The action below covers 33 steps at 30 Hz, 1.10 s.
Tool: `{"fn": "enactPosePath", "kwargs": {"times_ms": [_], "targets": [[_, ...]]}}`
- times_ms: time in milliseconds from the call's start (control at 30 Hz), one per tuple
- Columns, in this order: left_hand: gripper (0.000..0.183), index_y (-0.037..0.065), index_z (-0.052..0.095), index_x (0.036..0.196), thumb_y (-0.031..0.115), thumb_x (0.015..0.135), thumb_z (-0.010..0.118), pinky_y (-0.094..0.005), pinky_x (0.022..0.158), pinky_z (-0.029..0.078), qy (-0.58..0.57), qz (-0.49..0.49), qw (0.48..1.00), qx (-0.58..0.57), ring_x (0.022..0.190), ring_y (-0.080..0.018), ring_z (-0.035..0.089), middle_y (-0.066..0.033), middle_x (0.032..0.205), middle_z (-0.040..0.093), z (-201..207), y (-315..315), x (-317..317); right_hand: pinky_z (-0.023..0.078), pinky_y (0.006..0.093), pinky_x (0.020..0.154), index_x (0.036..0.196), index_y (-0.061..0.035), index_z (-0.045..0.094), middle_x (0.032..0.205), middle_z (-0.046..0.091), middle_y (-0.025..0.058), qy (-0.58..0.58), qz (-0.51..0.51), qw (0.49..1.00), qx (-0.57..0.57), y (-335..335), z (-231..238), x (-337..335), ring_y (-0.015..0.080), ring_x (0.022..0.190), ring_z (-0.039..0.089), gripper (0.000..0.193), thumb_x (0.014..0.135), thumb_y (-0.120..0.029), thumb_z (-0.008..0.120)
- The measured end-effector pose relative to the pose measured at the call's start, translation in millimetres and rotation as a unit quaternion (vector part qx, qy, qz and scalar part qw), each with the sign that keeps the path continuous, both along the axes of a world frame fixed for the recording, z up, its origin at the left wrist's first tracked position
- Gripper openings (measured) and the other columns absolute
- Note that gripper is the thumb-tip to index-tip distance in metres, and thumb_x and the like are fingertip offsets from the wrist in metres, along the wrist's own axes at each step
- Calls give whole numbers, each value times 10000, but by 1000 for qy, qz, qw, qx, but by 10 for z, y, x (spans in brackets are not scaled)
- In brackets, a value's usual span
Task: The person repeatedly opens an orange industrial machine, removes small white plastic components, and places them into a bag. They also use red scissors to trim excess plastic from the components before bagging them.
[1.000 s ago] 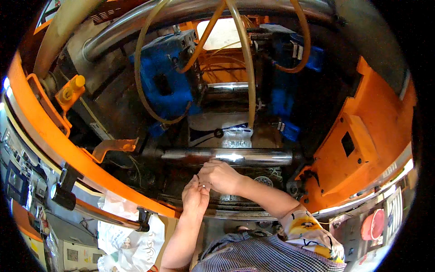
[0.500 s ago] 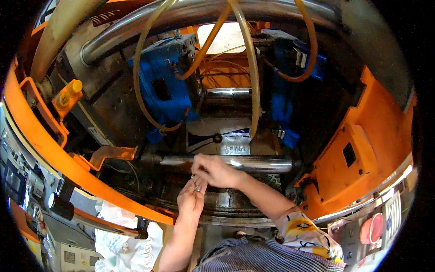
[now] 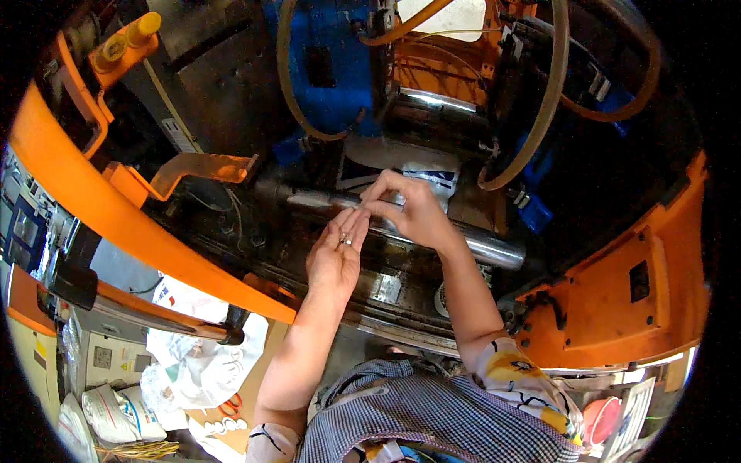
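My left hand [image 3: 335,258] is turned palm up, its fingers stretched out and close together. A small shiny ring-like thing [image 3: 345,238] shows on its fingers. My right hand [image 3: 409,207] bends over the left fingertips with thumb and fingers pinched; whatever sits in the pinch is too small to make out. Both hands hover above a horizontal steel bar [image 3: 494,251] inside a machine. Beyond the bar lies a white and dark-blue printed sheet or bag [image 3: 395,158].
A blue mould block [image 3: 328,92] stands behind, with a looping hose [image 3: 549,92]. An orange guard [image 3: 154,220] curves along the left, an orange panel [image 3: 610,297] along the right. Lower left are a white plastic bag [image 3: 204,378] and red-handled scissors [image 3: 230,405]; a pink basin [image 3: 600,420] is lower right.
The view has swung, so the machine sits higher in the picture and more of the lower-left things show. My left palm is turned up more openly; my right hand stays pinched at its fingertips.
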State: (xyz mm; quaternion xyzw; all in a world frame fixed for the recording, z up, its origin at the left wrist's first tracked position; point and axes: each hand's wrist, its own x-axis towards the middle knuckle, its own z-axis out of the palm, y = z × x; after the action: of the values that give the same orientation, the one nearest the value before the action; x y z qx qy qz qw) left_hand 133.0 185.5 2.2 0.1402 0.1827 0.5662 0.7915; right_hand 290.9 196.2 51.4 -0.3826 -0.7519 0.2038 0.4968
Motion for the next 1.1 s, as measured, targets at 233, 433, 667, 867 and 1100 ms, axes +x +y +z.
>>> {"fn": "enactPosePath", "kwargs": {"times_ms": [233,433,667,867,1100], "targets": [[385,-56,380,1244,197,986,250,-317,910,418,-2,-59,997,39,1070,-211,486,-143,1195,481,-79,-170,16,392,346,762,753,-80,639,886,600,30,-202,-10,976,85,-282,-205,-134,227,858,514,132,641,-140,674],[361,-41,401,1229,187,983,266,-311,881,439,31,-67,997,30,1046,-199,498,-127,1178,490,-263,-217,43,424,370,754,704,-72,603,826,598,35,-197,8,978,61,-371,-269,-93,245,859,517,91,683,-153,638],[412,-126,304,1261,170,978,263,-397,1078,292,34,-41,998,-14,1254,-327,340,-269,1328,321,-124,-197,140,474,305,683,829,-25,581,798,597,96,-45,-27,998,-21,-189,-170,35,212,756,594,77,758,-32,611],[433,-147,253,1279,167,981,233,-409,1083,279,45,-44,998,-2,1270,-357,312,-299,1349,275,-125,-227,82,478,259,646,854,66,612,751,632,90,420,-129,894,95,1277,98,341,139,692,597,109,846,-24,550],[448,-144,263,1265,199,977,264,-408,1068,310,92,-23,995,3,1243,-361,352,-297,1323,309,-117,-354,1,473,277,636,907,65,621,791,639,119,445,-276,846,100,2747,352,735,177,689,607,143,828,-46,576]]}}
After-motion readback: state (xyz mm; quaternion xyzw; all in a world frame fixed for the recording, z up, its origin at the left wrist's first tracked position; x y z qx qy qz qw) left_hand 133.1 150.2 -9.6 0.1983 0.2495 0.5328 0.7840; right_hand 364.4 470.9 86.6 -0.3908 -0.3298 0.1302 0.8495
